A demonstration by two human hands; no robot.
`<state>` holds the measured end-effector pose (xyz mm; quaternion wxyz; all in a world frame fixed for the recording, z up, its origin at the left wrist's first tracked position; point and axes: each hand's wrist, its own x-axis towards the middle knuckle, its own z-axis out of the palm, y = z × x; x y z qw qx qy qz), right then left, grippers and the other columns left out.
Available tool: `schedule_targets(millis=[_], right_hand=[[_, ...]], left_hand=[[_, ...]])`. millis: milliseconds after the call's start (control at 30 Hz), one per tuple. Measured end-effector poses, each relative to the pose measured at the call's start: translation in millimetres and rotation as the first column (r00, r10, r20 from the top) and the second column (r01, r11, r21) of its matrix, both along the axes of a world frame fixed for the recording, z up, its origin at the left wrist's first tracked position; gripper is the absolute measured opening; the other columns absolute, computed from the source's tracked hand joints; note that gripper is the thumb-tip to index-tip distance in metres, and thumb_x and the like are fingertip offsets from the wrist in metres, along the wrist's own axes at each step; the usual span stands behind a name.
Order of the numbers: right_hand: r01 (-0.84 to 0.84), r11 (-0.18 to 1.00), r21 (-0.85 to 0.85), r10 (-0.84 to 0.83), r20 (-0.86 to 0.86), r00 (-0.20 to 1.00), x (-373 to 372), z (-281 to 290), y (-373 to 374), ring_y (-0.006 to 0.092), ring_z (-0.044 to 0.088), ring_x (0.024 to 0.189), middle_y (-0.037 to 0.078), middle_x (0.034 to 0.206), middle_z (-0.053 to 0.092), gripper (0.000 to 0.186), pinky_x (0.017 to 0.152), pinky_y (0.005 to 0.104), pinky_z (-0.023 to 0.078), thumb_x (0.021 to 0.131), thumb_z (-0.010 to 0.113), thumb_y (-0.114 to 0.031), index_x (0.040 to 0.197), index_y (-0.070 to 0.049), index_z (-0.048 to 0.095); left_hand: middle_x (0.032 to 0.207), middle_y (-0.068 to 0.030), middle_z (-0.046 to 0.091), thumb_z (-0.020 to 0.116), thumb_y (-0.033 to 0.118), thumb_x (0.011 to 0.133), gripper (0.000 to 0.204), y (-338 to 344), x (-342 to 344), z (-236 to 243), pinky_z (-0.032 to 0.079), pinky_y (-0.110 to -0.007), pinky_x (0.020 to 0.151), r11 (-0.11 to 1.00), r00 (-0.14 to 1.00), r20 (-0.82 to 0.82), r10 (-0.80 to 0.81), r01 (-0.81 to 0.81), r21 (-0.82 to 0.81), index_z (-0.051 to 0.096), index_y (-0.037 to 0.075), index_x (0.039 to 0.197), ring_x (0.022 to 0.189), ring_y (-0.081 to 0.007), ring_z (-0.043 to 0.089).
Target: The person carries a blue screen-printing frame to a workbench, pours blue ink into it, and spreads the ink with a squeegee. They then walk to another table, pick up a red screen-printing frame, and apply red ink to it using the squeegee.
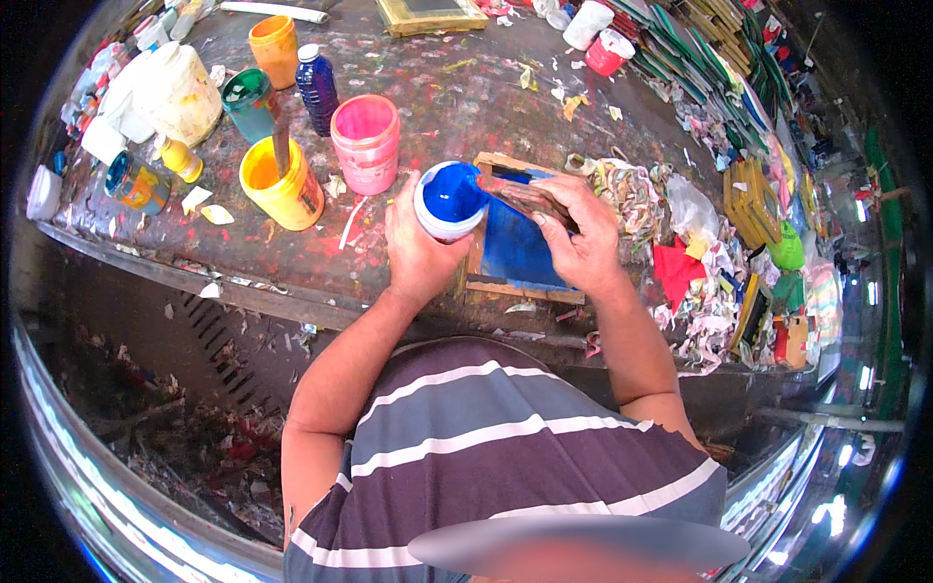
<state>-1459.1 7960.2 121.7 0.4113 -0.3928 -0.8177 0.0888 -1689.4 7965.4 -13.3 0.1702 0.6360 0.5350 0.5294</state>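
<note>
My left hand (418, 248) is wrapped round a white tub of blue paint (452, 194), tilted so its inside shows. In my right hand (583, 233) is a thin, flat brown tool (530, 199), perhaps a wooden scraper; its tip, smeared with red and blue, meets the tub's right rim. Below and behind both hands lies a wood-framed screen (525, 248) with a blue surface, partly hidden by the tub and my right hand. Just left of my left hand stands a pink tub (366, 146).
At the left stand a yellow tub (282, 185) with a stick in it, a green tub (250, 102), an orange tub (274, 53), a dark blue bottle (316, 89) and a white bucket (177, 97). Rag scraps (700, 282) heap up on the right. The table edge (194, 282) runs in front of me.
</note>
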Motion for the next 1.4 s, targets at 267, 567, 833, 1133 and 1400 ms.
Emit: schedule_targets(millis=[267, 567, 833, 1133, 1400], right_hand=[[0.096, 0.982, -0.164, -0.042, 0.305, 0.951, 56.4, -19.5, -31.9, 0.0339, 0.075, 0.106, 0.011, 0.114, 0.079, 0.038, 0.095, 0.0484, 0.059, 0.088, 0.079, 0.0, 0.124, -0.009, 0.08], [0.164, 0.986, 0.012, -0.156, 0.387, 0.909, 52.8, -93.8, -75.3, 0.026, 0.073, 0.104, 0.003, 0.111, 0.077, 0.03, 0.089, 0.0453, 0.055, 0.086, 0.076, -0.012, 0.116, -0.013, 0.082], [0.066, 0.971, -0.229, -0.039, 0.124, 0.992, 82.5, -99.0, -76.9, 0.0325, 0.073, 0.113, 0.008, 0.117, 0.079, 0.032, 0.098, 0.0471, 0.056, 0.085, 0.09, -0.014, 0.115, -0.008, 0.08], [0.392, 0.754, -0.528, -0.571, -0.232, 0.787, 137.3, -131.6, -101.6, 0.0286, 0.068, 0.133, 0.015, 0.142, 0.071, 0.042, 0.113, 0.0403, 0.054, 0.105, 0.071, -0.004, 0.146, 0.002, 0.067], [0.167, 0.679, -0.715, -0.652, -0.482, 0.586, 179.0, -159.1, -131.6, 0.0277, 0.063, 0.142, 0.019, 0.161, 0.06, 0.058, 0.122, 0.044, 0.048, 0.116, 0.06, -0.026, 0.165, 0.002, 0.049]], left_hand=[[0.152, -0.0224, 0.059, 0.105, 0.013, 0.065, 0.119, 23.2, -15.1, -3.9, 0.041, -0.052, 0.126, 0.99, 0.991, 0.069, 0.116, -0.11, -0.091, 0.042, -0.001, 0.165, 0.145, -0.0404, 0.054], [0.146, -0.0136, 0.066, 0.082, -0.009, 0.092, 0.063, -44.6, -39.9, -27.0, 0.056, -0.038, 0.114, 0.891, 0.859, 0.503, 0.093, 0.154, -0.426, 0.06, -0.002, 0.149, 0.13, -0.0212, 0.068], [0.151, -0.0279, 0.066, 0.078, 0.0, 0.094, 0.048, -36.9, 22.1, -24.9, 0.053, -0.048, 0.116, 0.914, 0.941, 0.053, -0.333, 0.336, -0.225, 0.07, 0.001, 0.142, 0.142, -0.0411, 0.064], [0.154, -0.0268, 0.064, 0.077, -0.007, 0.08, 0.054, -2.1, 63.7, -45.8, 0.045, -0.051, 0.124, 0.953, 0.975, 0.058, -0.216, 0.224, -0.202, 0.075, 0.006, 0.132, 0.146, -0.0441, 0.058], [0.165, -0.023, 0.054, 0.074, -0.018, 0.081, 0.054, -30.9, 94.0, 37.8, 0.048, -0.044, 0.125, 0.925, 0.844, 0.39, -0.368, 0.377, 0.056, 0.074, 0.009, 0.127, 0.153, -0.0354, 0.053]])
